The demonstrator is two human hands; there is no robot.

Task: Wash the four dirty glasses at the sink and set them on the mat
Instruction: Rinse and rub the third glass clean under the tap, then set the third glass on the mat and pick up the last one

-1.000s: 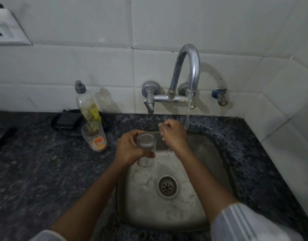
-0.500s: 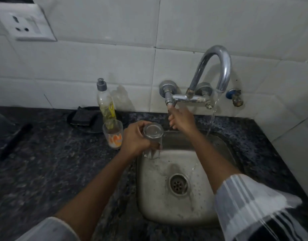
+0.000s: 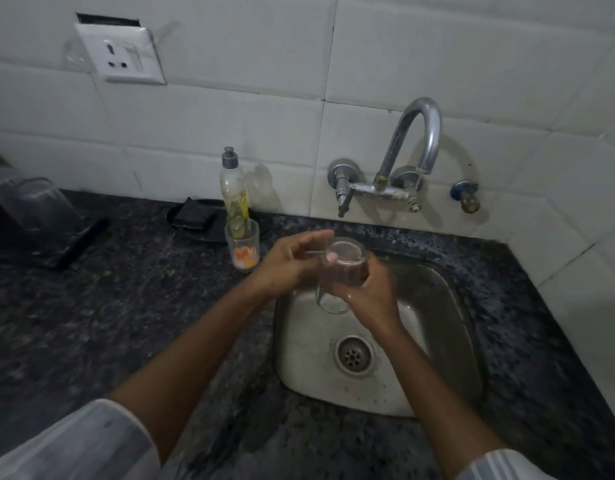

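Head view: both hands, left hand point(image 3: 288, 268) and right hand point(image 3: 370, 293), grip clear glass point(image 3: 339, 271) over sink point(image 3: 448, 323).

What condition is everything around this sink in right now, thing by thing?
Tap: no water visibly running.
Clear glass: upright, held over the sink by both hands.
Left hand: thumb at the glass rim.
Right hand: wrapped round the glass.
Printed glass: upright on the counter.
Soap bottle: upright, capped.
Sink: wet, drain uncovered.

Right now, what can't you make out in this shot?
- Head view: the mat is not in view.
- Clear glass: motion blur, left hand and right hand cover its sides; cleanliness unreadable.
- Clear container at the left edge: blurred, contents unclear.
- Two other glasses: not seen.
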